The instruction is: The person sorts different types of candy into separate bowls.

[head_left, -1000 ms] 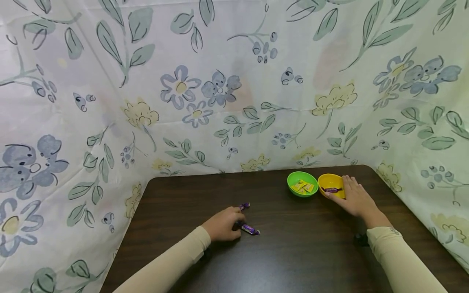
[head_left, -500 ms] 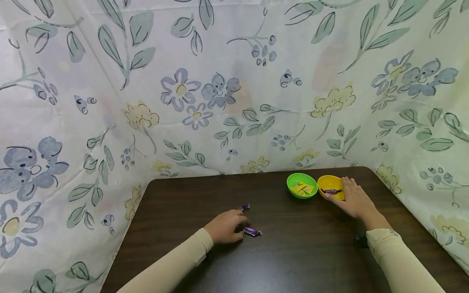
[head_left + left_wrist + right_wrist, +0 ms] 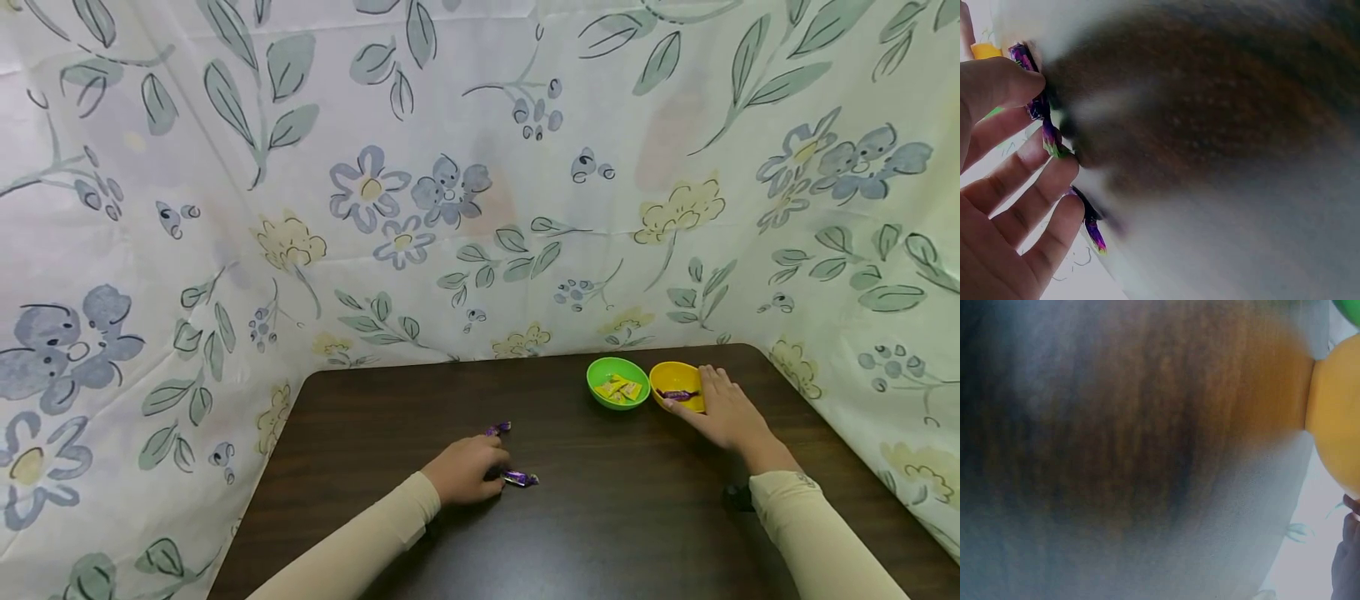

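A purple-wrapped candy (image 3: 521, 478) lies low over the dark table, pinched by my left hand (image 3: 467, 468). In the left wrist view the thumb crosses this candy (image 3: 1024, 59), with the fingers on its other side. Just beyond the knuckles, a second purple candy (image 3: 501, 427) shows partly; its twisted end (image 3: 1095, 234) sits by a fingertip of the left hand (image 3: 1004, 194). My right hand (image 3: 731, 412) rests on the right rim of a yellow bowl (image 3: 670, 374), fingers straight and thumb along the near side. One purple candy (image 3: 678, 396) lies inside that bowl.
A green bowl (image 3: 617, 365) with several yellow-wrapped candies (image 3: 619, 387) stands against the yellow bowl's left side. Both are near the far edge of the dark wooden table (image 3: 390, 400). A floral cloth (image 3: 480, 208) hangs behind and at the sides.
My left hand has shifted slightly right, and its fingers now cover more of the candy, whose end has moved right too. The right hand stays on the yellow bowl.
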